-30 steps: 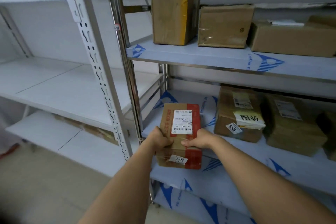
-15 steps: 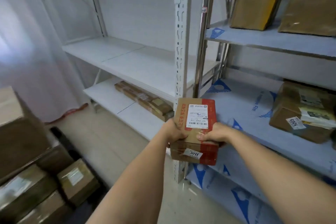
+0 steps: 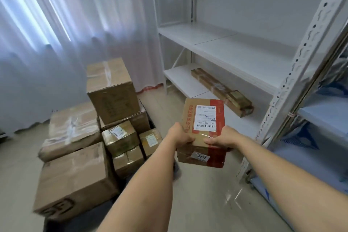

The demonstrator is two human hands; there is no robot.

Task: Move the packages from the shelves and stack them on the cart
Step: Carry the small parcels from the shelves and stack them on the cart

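Observation:
A small brown package with red tape and a white shipping label (image 3: 204, 118) is held in the air in front of me, over the floor. My left hand (image 3: 178, 135) grips its near left edge and my right hand (image 3: 222, 138) grips its near right edge. To the left, several brown cardboard boxes (image 3: 113, 90) are stacked on a low dark cart (image 3: 88, 218), whose deck shows only at the near edge. A long flat package (image 3: 222, 90) lies on the bottom white shelf.
A white metal shelf unit (image 3: 235, 47) stands ahead on the right, its upright post (image 3: 293, 66) close to the package. Blue-lined shelves (image 3: 323, 111) are at the far right. White curtains (image 3: 66, 24) hang behind the cart. Light floor lies between cart and shelves.
My view has swung left from the blue-lined shelves to the cart. Both hands carried the small package off the shelf and out over the floor, with their grip unchanged.

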